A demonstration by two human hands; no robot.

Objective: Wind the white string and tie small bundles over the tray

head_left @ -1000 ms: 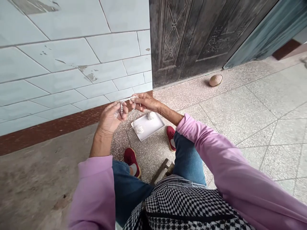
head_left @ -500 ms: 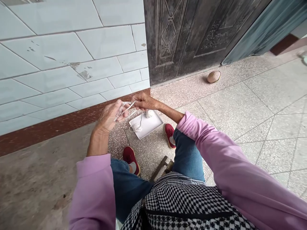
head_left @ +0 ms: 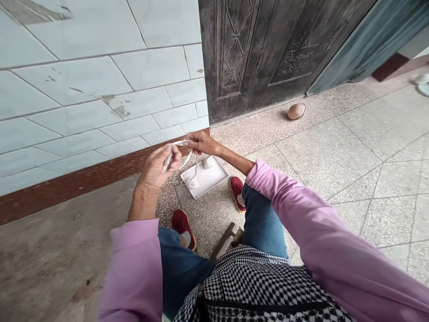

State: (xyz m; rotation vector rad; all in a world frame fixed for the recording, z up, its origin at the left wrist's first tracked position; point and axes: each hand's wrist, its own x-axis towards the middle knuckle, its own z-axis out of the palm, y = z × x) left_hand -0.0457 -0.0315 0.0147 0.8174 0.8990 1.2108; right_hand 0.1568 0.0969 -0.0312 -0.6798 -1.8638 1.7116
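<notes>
My left hand [head_left: 157,166] is closed around white cord [head_left: 176,150] wound on its fingers. My right hand [head_left: 201,142] pinches the same cord a little to the right, and the strand stretches between the two hands. From there the cord drops to a white tray [head_left: 214,176] on the floor, which holds two small balls of white cord, one at the near left [head_left: 192,181] and one at the far right [head_left: 208,162]. I sit with a red shoe on each side of the tray.
A pale tiled wall [head_left: 100,89] with a red-brown skirting runs on the left. A dark carved door [head_left: 268,49] stands ahead, with a small round tan lid [head_left: 296,111] on the speckled floor before it. A wooden stool edge [head_left: 223,239] shows between my legs.
My hands have stayed close together, working the cord; the strand from the near ball now hangs slack up to my right hand. The view has shifted slightly.
</notes>
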